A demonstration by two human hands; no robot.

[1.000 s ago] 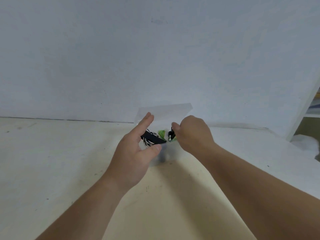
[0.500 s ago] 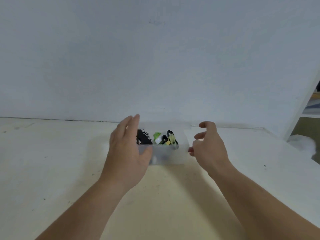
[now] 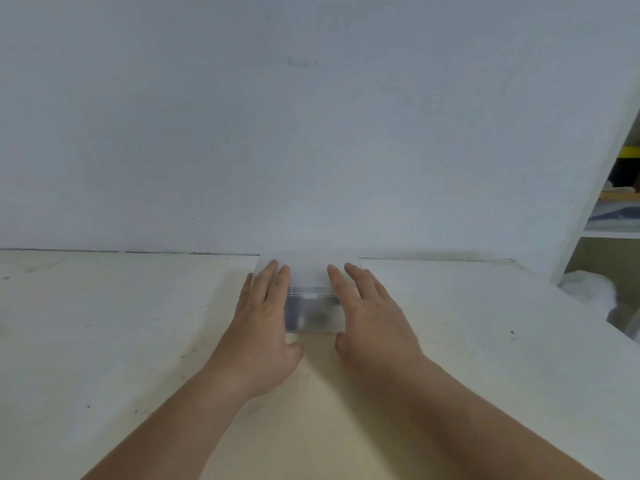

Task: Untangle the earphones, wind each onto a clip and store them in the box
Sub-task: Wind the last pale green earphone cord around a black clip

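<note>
A small translucent plastic box [image 3: 313,315] stands on the table against the wall, with its lid [image 3: 308,271] down over it. Dark blurred shapes of the wound earphones show dimly through the front wall. My left hand [image 3: 265,318] lies flat on the lid's left part, fingers stretched out. On the lid's right part rests my right hand [image 3: 367,315], also flat with fingers apart. Both thumbs hang down in front of the box. Neither hand holds anything.
The pale table [image 3: 121,341] runs to a white wall [image 3: 311,133] at the back. A white shelf unit [image 3: 609,209] with stored items stands at the right, and crumpled white plastic [image 3: 588,292] lies beside the table's right edge.
One second ago my hands were setting clipped earphones into the open box. The hands then drew apart, the lid came down, and both palms now lie flat on it.
</note>
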